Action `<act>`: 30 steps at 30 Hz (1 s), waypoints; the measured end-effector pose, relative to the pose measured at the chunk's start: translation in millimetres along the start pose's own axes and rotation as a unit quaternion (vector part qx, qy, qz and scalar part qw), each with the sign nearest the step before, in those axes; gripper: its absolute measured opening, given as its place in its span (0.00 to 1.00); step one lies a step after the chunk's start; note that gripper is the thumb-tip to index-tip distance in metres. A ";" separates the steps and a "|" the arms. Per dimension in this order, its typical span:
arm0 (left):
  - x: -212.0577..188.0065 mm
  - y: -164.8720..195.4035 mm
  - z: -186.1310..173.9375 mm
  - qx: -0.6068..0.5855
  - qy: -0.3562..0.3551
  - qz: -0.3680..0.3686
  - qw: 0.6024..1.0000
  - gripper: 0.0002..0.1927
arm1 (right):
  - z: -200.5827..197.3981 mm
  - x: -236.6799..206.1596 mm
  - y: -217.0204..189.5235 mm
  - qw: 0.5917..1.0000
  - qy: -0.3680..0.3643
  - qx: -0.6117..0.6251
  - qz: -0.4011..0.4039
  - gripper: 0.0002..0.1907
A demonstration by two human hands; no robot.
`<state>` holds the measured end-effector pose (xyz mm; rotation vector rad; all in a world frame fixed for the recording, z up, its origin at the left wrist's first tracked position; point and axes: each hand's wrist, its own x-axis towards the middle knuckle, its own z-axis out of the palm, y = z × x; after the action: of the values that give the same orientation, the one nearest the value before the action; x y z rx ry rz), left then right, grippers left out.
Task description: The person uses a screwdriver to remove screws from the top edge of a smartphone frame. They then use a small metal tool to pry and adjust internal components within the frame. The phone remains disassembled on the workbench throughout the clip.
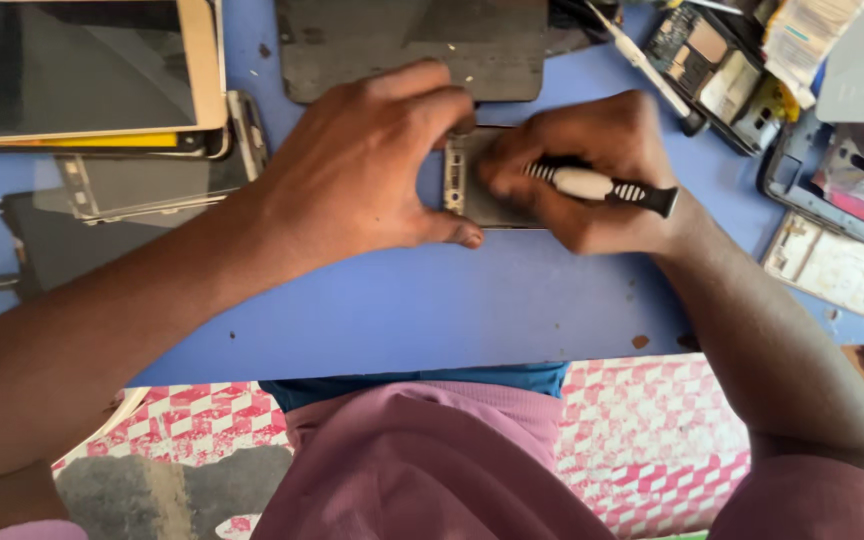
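Blue laminate covers the desk [432,310], scuffed with small chips, and below its near edge a red-and-white checked floor [652,440] shows past the person's mauve clothing. At upper left a stack of tablets [82,70] and loose screens lies flat; a dark panel [412,45] sits at top centre, and opened phone bodies with bare circuit boards [722,75] crowd the upper right. No trays or boxes hold any of it; the parts rest straight on the desk. At centre lies a phone frame [467,180], flat, its long axis running left to right. The left hand [362,165] clamps its left end, thumb and fingers curled round it. The right hand [602,170] is closed round a white-and-black screwdriver [602,187], handle pointing right, tip hidden at the frame.
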<state>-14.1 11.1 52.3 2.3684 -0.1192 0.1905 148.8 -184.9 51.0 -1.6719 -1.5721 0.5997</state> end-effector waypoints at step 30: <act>0.9 4.4 -1.8 0.006 -0.008 -0.010 1.000 0.39 | -2.2 1.2 1.2 1.000 0.002 -0.005 -0.011 0.06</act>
<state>-14.0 9.1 56.8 2.3832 -0.1021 0.1641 151.4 -184.1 51.7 -1.6592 -1.5911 0.5781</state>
